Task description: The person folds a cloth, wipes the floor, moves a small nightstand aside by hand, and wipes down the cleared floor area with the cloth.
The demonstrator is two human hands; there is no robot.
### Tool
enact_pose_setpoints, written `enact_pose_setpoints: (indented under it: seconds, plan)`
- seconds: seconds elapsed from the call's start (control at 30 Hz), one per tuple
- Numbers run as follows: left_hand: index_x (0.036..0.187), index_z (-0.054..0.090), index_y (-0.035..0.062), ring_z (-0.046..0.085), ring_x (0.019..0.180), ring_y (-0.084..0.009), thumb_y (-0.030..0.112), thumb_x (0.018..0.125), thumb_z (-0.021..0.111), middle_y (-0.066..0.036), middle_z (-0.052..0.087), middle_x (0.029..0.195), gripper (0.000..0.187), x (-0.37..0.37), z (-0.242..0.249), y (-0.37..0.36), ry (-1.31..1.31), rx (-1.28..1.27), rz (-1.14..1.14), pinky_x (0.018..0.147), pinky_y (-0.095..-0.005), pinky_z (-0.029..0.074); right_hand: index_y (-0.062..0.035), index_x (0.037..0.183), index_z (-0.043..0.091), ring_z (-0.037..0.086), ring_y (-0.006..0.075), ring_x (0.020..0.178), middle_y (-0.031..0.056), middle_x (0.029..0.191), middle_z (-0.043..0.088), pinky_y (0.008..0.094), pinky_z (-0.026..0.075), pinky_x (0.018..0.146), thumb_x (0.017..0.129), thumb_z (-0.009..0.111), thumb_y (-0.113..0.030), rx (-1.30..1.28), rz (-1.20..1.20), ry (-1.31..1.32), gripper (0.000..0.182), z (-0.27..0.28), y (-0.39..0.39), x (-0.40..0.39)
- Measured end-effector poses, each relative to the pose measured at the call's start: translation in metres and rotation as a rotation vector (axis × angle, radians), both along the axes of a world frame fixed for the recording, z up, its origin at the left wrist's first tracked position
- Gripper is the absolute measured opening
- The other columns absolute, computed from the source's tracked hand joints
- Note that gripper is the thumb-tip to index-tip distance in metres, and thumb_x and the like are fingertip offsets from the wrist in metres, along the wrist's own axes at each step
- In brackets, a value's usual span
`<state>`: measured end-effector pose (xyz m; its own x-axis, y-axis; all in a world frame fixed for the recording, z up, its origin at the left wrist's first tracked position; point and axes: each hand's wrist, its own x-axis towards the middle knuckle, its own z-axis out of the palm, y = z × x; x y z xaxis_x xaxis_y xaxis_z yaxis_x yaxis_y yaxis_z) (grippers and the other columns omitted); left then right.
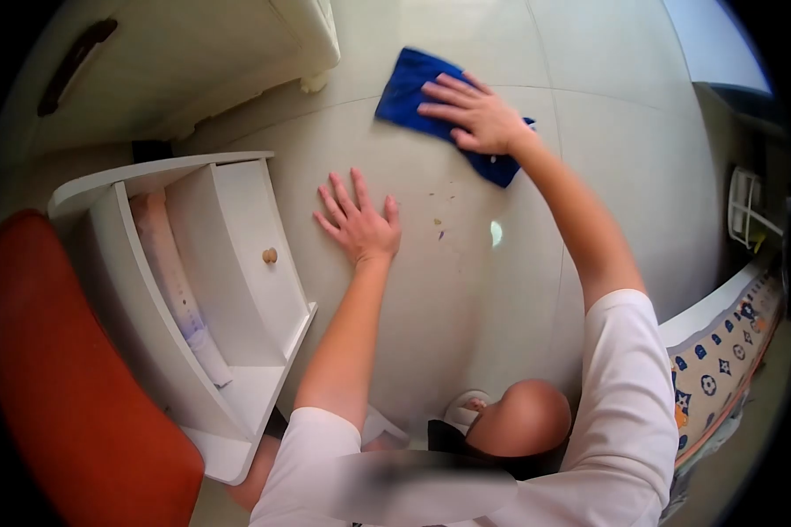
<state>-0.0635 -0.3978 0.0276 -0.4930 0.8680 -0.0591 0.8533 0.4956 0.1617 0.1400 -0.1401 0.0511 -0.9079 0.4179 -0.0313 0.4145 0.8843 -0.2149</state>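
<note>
My right hand (476, 114) lies flat with spread fingers on a dark blue cloth (410, 85), which rests on the pale tiled floor (466, 325). My left hand (360, 220) is pressed on the bare floor, palm down and fingers apart, holding nothing. It is nearer to me than the cloth and off to its left. Between the two hands, a little nearer to me, small dark and brownish bits (438, 223) are scattered on the tiles.
A white cabinet (246, 228) with a round wooden knob stands close on the left, beside a red-orange surface (70, 378). Larger cream furniture (211, 53) is at the upper left. On the right is a patterned fabric edge (721, 373) and a white rack (745, 206).
</note>
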Motion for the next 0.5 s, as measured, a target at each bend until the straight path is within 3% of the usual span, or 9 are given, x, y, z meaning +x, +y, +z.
enact_pose_setpoints:
  seconds: [0.13,0.27,0.47,0.5]
  plan:
    - [0.170,0.031,0.0218,0.013,0.165,-0.0396,0.057,0.098,0.055,-0.015,0.021,0.178,0.084,0.000,0.002,0.000,-0.005,0.004,0.000,0.128,-0.0651,0.006,-0.0408,0.166,0.038,0.021,0.0223,0.165,-0.0042,0.178,0.027,0.0513,0.014,0.134,0.101,0.052,-0.036,0.127,-0.326,-0.018,0.066,-0.015,0.021,-0.020]
    - [0.170,0.031,0.0220,0.013,0.165,-0.0395,0.058,0.098,0.053,-0.015,0.021,0.178,0.084,0.001,-0.002,0.000,0.024,0.012,0.000,0.128,-0.0652,0.007,-0.0433,0.166,0.037,0.018,0.0234,0.166,-0.0047,0.179,0.024,0.0536,0.011,0.134,0.103,0.049,-0.037,0.161,-0.405,0.005,0.065,-0.024,0.013,-0.052]
    - [0.171,0.030,0.0224,0.013,0.165,-0.0378,0.060,0.100,0.051,-0.013,0.022,0.178,0.083,0.002,-0.005,-0.001,0.064,0.048,-0.004,0.129,-0.0643,0.006,-0.0465,0.161,0.045,0.021,0.0237,0.165,-0.0068,0.177,0.028,0.0561,0.009,0.135,0.093,0.051,-0.029,-0.006,0.292,-0.024,0.070,-0.007,-0.034,-0.055]
    - [0.171,0.029,0.0216,0.013,0.165,-0.0374,0.060,0.100,0.051,-0.013,0.021,0.179,0.083,0.001,-0.005,-0.003,0.070,0.044,-0.006,0.129,-0.0640,0.005,-0.0488,0.160,0.045,0.021,0.0229,0.165,-0.0074,0.177,0.028,0.0562,0.008,0.136,0.097,0.052,-0.029,-0.001,0.322,0.025,0.067,-0.006,-0.038,-0.052]
